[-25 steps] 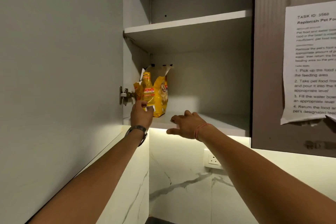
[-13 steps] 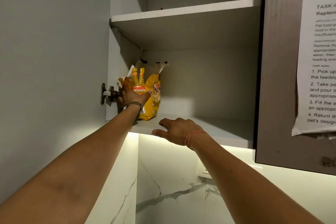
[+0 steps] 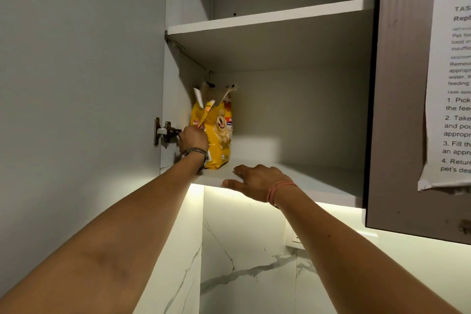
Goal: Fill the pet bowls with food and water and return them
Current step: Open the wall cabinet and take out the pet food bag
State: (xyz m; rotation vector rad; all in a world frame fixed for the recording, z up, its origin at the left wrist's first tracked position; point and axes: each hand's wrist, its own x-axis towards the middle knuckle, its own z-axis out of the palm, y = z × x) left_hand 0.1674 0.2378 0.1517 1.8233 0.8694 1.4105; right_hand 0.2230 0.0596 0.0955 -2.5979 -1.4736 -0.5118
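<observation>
A yellow pet food bag (image 3: 221, 132) with a dog picture and a torn-open top stands at the back left of the lower cabinet shelf (image 3: 300, 181). My left hand (image 3: 193, 139) reaches into the cabinet in front of the bag and holds a thin yellow and orange packet (image 3: 205, 115) that tilts up to the right. My right hand (image 3: 254, 180) rests flat on the shelf's front edge, fingers spread, to the right of the bag. No pet bowls are in view.
The grey cabinet door (image 3: 76, 84) stands open on the left, with its metal hinge (image 3: 164, 131) beside my left hand. An upper shelf (image 3: 267, 19) shows nothing on it. A printed task sheet (image 3: 451, 89) hangs on the dark door at right. Marble wall and a socket (image 3: 295, 237) lie below.
My left hand has pushed deeper into the cabinet, and the thin packet it holds now tilts to the right, uncovering the bag's front. My right hand stays on the shelf edge.
</observation>
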